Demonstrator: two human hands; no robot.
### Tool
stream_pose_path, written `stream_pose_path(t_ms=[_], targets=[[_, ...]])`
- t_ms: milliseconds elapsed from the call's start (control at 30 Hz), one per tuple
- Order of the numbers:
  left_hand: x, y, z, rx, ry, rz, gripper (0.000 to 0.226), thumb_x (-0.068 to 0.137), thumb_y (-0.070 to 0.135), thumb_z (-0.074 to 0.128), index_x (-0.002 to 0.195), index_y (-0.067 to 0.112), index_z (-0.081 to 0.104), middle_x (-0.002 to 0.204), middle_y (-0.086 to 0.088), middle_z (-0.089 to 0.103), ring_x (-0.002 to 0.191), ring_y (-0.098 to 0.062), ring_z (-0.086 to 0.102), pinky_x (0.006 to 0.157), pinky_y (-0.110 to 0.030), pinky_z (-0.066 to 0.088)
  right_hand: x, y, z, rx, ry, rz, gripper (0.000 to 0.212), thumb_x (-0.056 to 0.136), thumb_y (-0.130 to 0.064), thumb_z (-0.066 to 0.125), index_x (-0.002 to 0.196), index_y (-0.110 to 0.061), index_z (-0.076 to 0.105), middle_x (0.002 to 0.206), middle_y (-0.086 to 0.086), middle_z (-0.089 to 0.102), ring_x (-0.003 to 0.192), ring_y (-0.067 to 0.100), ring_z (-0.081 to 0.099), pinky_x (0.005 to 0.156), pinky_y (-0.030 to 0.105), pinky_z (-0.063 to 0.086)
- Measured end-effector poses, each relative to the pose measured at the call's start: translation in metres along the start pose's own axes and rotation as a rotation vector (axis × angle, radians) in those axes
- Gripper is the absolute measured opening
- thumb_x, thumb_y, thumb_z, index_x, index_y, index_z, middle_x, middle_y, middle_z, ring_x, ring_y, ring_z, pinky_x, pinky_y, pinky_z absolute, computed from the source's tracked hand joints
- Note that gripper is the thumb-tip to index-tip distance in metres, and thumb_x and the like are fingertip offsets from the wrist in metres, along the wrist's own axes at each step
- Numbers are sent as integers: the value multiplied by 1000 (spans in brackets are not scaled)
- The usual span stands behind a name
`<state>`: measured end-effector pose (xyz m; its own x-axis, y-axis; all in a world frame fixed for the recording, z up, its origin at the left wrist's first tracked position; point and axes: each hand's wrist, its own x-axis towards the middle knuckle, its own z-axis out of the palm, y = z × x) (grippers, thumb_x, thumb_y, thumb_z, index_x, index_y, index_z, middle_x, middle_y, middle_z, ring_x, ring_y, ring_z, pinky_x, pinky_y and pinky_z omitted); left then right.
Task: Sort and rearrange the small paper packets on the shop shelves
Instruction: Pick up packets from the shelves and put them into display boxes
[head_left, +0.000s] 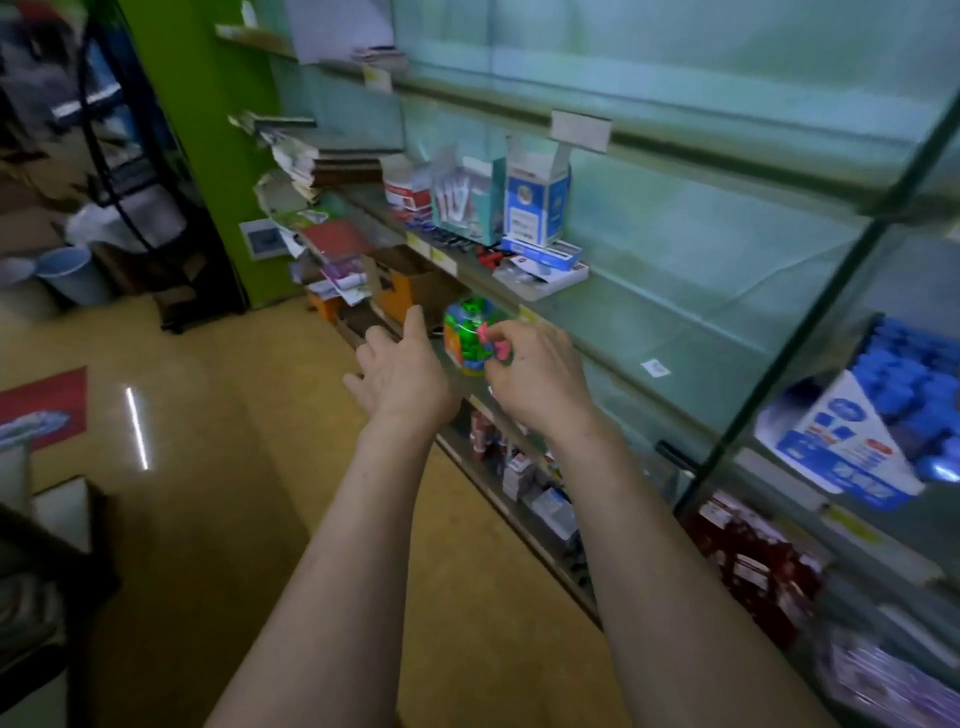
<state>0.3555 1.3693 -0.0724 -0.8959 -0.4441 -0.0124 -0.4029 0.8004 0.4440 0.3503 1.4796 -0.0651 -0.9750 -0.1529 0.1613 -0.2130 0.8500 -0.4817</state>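
My right hand (537, 371) grips a colourful packet (467, 335), green, blue and orange with a pink bit, in front of the middle shelf (613, 317). My left hand (402, 366) hovers just left of the packet with its fingers spread and holds nothing. Both arms reach forward from the bottom of the view. The picture is blurred, so the packet's print is unreadable.
On the shelf above stand a blue-and-white box (537, 202), a teal box (470, 200) and a red-and-white box (408, 189). Small red packets (748, 564) fill the lower shelves. A brown carton (410, 280) sits at floor level. A blue box (852, 441) is at right.
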Motion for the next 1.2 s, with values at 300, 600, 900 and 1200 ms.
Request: stream_pose_path(t_ms=[300,600,900,1200], targets=[[66,-98,-43,-12,73,-126,75,88,23,62,148,33,17,141,-12,31,131,-32,31,106,-48,26,48,-96,66,36,-73,-110,36,94,-24,55,130,-26,54,131,4,53,126,26,41,101,40,36],[130,-155,-59,-26,94,-271,85,84,17,66,149,33,14,142,-12,31,131,-31,32,105,-46,28,107,-154,123,57,-149,-227,37,93,-22,56,130,-23,55,132,5,54,128,26,42,107,46,38],[243,-172,-75,-7,172,-300,81,86,16,64,149,30,15,141,-13,30,132,-30,30,105,-44,27,222,-195,176,131,-154,-294,37,92,-22,57,129,-22,57,129,4,58,125,26,45,102,45,43],[381,-158,-95,29,201,-289,81,87,20,64,150,30,14,142,-13,31,131,-31,31,106,-46,25,353,-226,185,156,-127,-299,36,95,-21,54,131,-21,54,132,6,54,126,26,40,101,39,37]])
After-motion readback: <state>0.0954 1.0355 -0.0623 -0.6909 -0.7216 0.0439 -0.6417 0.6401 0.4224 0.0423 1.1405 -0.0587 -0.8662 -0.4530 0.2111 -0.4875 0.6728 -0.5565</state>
